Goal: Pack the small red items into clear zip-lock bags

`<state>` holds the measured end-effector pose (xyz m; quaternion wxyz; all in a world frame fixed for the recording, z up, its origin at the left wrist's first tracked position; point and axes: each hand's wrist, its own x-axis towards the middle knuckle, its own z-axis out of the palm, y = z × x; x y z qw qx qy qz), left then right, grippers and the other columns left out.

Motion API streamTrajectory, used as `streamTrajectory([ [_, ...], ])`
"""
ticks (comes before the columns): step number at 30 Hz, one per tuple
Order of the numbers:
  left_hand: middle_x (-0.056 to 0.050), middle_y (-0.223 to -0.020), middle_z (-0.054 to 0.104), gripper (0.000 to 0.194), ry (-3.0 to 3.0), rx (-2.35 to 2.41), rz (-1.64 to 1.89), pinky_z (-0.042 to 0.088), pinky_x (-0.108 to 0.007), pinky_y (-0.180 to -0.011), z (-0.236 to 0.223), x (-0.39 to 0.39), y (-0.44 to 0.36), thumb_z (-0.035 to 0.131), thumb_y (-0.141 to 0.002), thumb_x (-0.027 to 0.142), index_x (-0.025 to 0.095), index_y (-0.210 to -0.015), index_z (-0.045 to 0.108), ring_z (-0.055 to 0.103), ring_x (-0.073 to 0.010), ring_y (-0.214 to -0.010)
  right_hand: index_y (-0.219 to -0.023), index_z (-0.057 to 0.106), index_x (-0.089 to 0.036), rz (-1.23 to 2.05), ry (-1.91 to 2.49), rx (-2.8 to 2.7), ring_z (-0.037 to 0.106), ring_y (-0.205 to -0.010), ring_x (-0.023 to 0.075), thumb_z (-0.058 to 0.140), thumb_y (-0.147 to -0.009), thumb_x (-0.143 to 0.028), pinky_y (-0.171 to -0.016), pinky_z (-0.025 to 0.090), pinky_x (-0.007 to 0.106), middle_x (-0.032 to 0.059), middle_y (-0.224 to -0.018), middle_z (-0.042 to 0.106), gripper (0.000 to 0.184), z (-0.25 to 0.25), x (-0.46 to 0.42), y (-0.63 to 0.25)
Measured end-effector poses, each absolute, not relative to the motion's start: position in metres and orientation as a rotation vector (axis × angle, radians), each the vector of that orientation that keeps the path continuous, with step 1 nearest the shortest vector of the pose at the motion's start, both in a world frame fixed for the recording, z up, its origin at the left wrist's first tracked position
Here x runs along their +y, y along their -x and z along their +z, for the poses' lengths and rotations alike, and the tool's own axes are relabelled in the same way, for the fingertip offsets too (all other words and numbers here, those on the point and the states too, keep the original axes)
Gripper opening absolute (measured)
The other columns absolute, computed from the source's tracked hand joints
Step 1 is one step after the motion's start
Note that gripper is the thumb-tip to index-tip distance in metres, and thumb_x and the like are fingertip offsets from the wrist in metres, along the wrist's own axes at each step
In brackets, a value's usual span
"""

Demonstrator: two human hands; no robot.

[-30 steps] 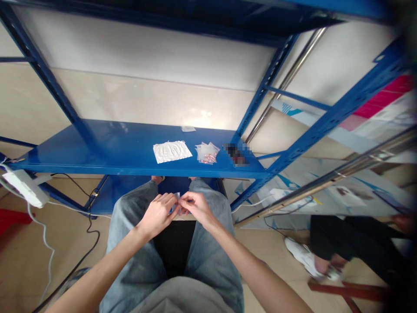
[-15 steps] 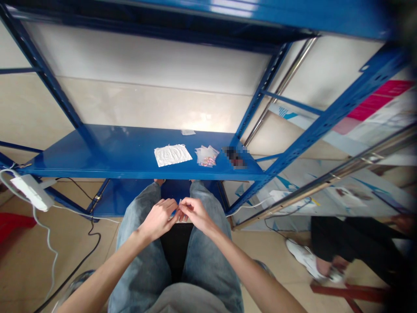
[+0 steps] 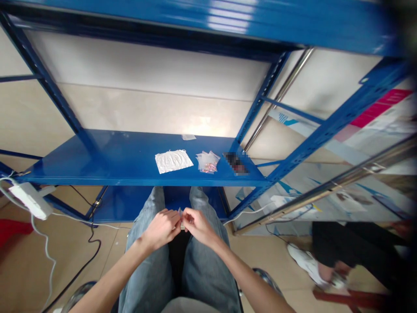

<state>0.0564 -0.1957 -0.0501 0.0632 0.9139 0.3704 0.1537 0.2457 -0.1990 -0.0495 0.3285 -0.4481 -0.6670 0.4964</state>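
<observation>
Although the left hand (image 3: 160, 227) and right hand (image 3: 198, 226) sit together just below the front edge of the blue steel shelf (image 3: 107, 158), their fingertips pinching a small translucent scrap (image 3: 181, 220) between them, the shelf itself draws the eye first. On it, right of centre, lies a small pile of clear plastic bags (image 3: 207, 162) with tiny red-and-pink items inside, too small to identify. Just left of that pile on the shelf lies a white crinkled sheet (image 3: 173, 161), a small pale slip (image 3: 188, 137) sits behind it, and a pixelated patch (image 3: 236, 163) hides something just to the pile's right. Below the shelf, the person's blue jeans (image 3: 146, 278) run beneath the hands. Left of the shelf, a white power strip (image 3: 30, 200) trails cables across the tiled floor (image 3: 110, 256). Right of the shelf lean printed posters (image 3: 339, 193), and a co-worker's white sneaker (image 3: 306, 265) shows beyond them, beside black trousers (image 3: 348, 243).
</observation>
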Motion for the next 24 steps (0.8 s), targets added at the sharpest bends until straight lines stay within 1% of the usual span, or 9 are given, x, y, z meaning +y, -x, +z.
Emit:
streamTrajectory([
  [3, -0.004, -0.081, 0.066, 0.017, -2.786, 1.099, 0.424, 0.044, -0.034, -0.071, -0.052, -0.195, -0.056, 0.046, -0.097, 0.016, 0.019, -0.085, 0.056, 0.063, -0.0211, -0.073, -0.075, 0.056, -0.024, 1.21, 1.218, -1.835, 0.062, -0.062, 0.0158, 0.055, -0.088, -0.017, -0.058, 0.045, 0.024, 0.0, -0.067, 0.064, 0.015, -0.05, -0.2, -0.244],
  [10, -0.006, -0.08, 0.067, 0.013, -2.832, 1.094, 0.428, 0.046, -0.033, -0.072, -0.054, -0.198, -0.058, 0.049, -0.095, 0.016, 0.019, -0.086, 0.058, 0.065, -0.0224, -0.074, -0.073, 0.054, -0.023, 1.043, 1.286, -1.974, 0.061, -0.065, 0.0152, 0.056, -0.085, -0.012, -0.061, 0.043, 0.023, -0.0004, -0.069, 0.064, 0.016, -0.042, -0.202, -0.245],
  [12, -0.006, -0.078, 0.067, 0.014, -2.775, 1.152, 0.44, 0.046, -0.032, -0.07, -0.053, -0.197, -0.058, 0.051, -0.093, 0.015, 0.019, -0.083, 0.059, 0.066, -0.0217, -0.072, -0.073, 0.056, -0.022, 1.013, 1.263, -1.974, 0.06, -0.066, 0.0146, 0.055, -0.084, -0.011, -0.063, 0.043, 0.023, -0.0007, -0.07, 0.064, 0.016, -0.04, -0.202, -0.245],
  [15, -0.003, -0.073, 0.067, 0.018, -2.603, 1.287, 0.453, 0.042, -0.028, -0.063, -0.05, -0.198, -0.059, 0.053, -0.089, 0.013, 0.02, -0.073, 0.058, 0.065, -0.0191, -0.067, -0.075, 0.057, -0.022, 1.014, 1.224, -1.955, 0.06, -0.068, 0.0144, 0.055, -0.084, -0.011, -0.063, 0.042, 0.023, -0.0007, -0.072, 0.065, 0.014, -0.037, -0.201, -0.244],
  [18, -0.002, -0.069, 0.067, 0.021, -2.52, 1.336, 0.442, 0.038, -0.027, -0.058, -0.049, -0.201, -0.06, 0.055, -0.088, 0.015, 0.02, -0.068, 0.058, 0.065, -0.0178, -0.063, -0.072, 0.055, -0.021, 0.991, 1.258, -1.982, 0.057, -0.065, 0.0138, 0.055, -0.082, -0.01, -0.061, 0.04, 0.022, -0.0011, -0.069, 0.063, 0.015, -0.034, -0.203, -0.243],
  [21, -0.004, -0.071, 0.069, 0.021, -2.614, 1.278, 0.421, 0.042, -0.029, -0.063, -0.051, -0.207, -0.062, 0.058, -0.089, 0.019, 0.019, -0.068, 0.059, 0.066, -0.0188, -0.065, -0.069, 0.051, -0.021, 0.869, 1.317, -2.091, 0.053, -0.062, 0.0129, 0.057, -0.078, -0.006, -0.059, 0.035, 0.023, -0.0019, -0.066, 0.06, 0.018, -0.032, -0.209, -0.242],
  [24, -0.007, -0.075, 0.07, 0.02, -2.751, 1.236, 0.371, 0.047, -0.032, -0.07, -0.055, -0.21, -0.062, 0.059, -0.092, 0.024, 0.018, -0.073, 0.062, 0.067, -0.0212, -0.068, -0.069, 0.051, -0.02, 0.689, 1.37, -2.199, 0.052, -0.063, 0.013, 0.057, -0.075, -0.004, -0.06, 0.032, 0.024, -0.0011, -0.069, 0.061, 0.019, -0.034, -0.214, -0.241],
])
